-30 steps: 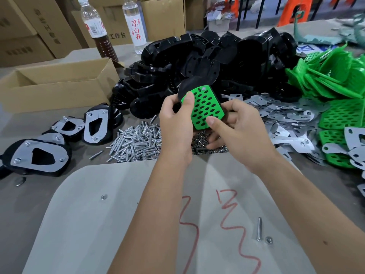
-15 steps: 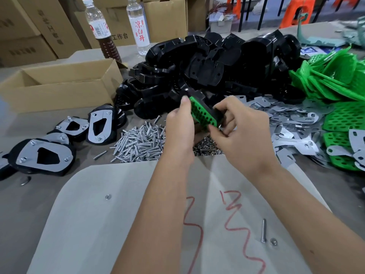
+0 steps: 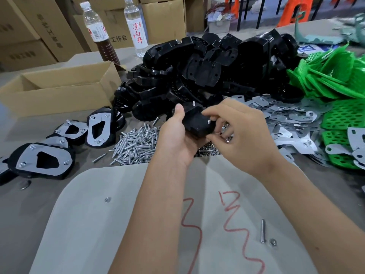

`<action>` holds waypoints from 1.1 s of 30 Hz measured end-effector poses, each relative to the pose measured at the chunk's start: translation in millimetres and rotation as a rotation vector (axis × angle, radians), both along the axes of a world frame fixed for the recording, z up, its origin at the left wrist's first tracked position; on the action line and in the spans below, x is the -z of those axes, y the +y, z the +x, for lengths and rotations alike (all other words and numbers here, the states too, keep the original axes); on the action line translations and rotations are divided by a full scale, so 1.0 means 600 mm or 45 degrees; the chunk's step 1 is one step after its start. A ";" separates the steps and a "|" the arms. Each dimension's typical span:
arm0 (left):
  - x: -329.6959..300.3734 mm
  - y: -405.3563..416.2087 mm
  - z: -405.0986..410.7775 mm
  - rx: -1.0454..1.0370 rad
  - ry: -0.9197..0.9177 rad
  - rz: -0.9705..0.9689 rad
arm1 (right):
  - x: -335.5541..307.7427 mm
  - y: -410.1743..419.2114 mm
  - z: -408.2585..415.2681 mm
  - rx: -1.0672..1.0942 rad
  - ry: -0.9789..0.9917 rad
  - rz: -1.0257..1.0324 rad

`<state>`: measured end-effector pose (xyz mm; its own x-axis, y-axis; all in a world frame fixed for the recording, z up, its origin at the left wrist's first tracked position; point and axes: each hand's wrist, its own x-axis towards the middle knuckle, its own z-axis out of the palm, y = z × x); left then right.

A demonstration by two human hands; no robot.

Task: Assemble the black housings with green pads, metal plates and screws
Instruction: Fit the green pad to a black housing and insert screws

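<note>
Nearest, a pale grey board (image 3: 122, 224) marked with red scribbles lies on the table, carrying a loose screw (image 3: 262, 231) with a nut (image 3: 273, 242) just beside it at the right, and a second nut (image 3: 107, 199) further left.

Above the board's far edge both forearms reach in. The left hand (image 3: 177, 135) cradles a black housing (image 3: 197, 122) from below, palm up, thumb pressed on its near-left top edge. The housing sits between the two hands, tilted, with two screw tips standing up out of its dark face. The right hand (image 3: 239, 133) comes in from the right, its curled fingers closing on the housing's right edge close to one screw tip; a small shiny piece shows at its fingertips, too small to identify.

Just beyond and under the hands lies a heap of loose screws (image 3: 136, 143), with small nuts (image 3: 207, 151) to its right. At the left, finished housings with metal plates (image 3: 42, 161) screwed on rest on the table. To the right spread loose metal plates (image 3: 292, 123), and green perforated pads (image 3: 335, 119) at the far right.

Further back rises a big pile of black housings (image 3: 207, 72), a stack of green pads (image 3: 331, 76) to its right, and an open cardboard box (image 3: 59, 89) to its left. Farthest stand two plastic bottles (image 3: 136, 26) before stacked cartons (image 3: 164, 18).
</note>
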<state>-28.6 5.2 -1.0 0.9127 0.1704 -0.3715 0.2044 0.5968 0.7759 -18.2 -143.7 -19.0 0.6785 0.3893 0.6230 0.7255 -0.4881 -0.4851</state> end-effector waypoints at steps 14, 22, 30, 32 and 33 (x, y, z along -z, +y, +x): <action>0.006 0.003 0.004 0.218 -0.192 0.111 | 0.009 -0.002 0.010 0.086 0.274 0.366; 0.001 0.008 -0.002 0.264 -0.279 0.381 | -0.004 0.002 0.002 0.173 0.000 0.121; 0.009 0.007 0.005 0.130 -0.267 0.418 | -0.007 0.009 -0.001 0.182 -0.024 0.208; 0.013 0.005 0.007 0.094 -0.261 0.429 | -0.009 0.000 0.004 0.291 -0.064 0.241; 0.015 0.004 0.008 0.085 -0.259 0.433 | -0.009 -0.013 0.011 0.422 -0.099 0.194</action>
<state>-23.8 7.7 -9.8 0.9750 0.1901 -0.1148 0.0561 0.2892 0.9556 -11.7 -151.4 -13.6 0.7007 0.0552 0.7113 0.5777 -0.6289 -0.5203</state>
